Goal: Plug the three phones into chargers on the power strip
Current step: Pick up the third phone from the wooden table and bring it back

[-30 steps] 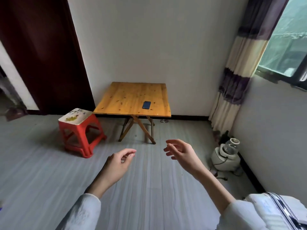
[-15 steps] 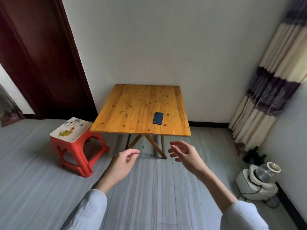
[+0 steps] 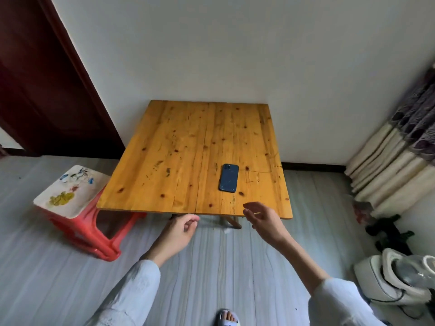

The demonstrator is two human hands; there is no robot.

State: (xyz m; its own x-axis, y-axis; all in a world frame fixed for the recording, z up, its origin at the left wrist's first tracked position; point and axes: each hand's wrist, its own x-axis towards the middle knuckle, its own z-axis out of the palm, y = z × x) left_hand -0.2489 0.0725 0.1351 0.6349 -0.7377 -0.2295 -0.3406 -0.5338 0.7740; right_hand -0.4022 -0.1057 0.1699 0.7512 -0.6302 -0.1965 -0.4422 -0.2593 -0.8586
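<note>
One dark blue phone (image 3: pixel 228 177) lies face down on the wooden folding table (image 3: pixel 174 161), near its front right part. My right hand (image 3: pixel 263 220) hovers over the table's front edge, just below the phone, fingers loosely curled and holding nothing. My left hand (image 3: pixel 179 231) hangs in front of the table edge, lower and to the left, also loosely curled and empty. No power strip, charger or other phone is in view.
A red plastic stool (image 3: pixel 77 208) with a painted white top stands left of the table. A white appliance (image 3: pixel 397 278) with a cord sits on the floor at the right, below a striped curtain (image 3: pixel 395 161). A dark door (image 3: pixel 47 78) is at the left.
The view has come closer to the table, which now fills the middle. Both hands have moved forward, the right one reaching over the table's front edge toward the phone.
</note>
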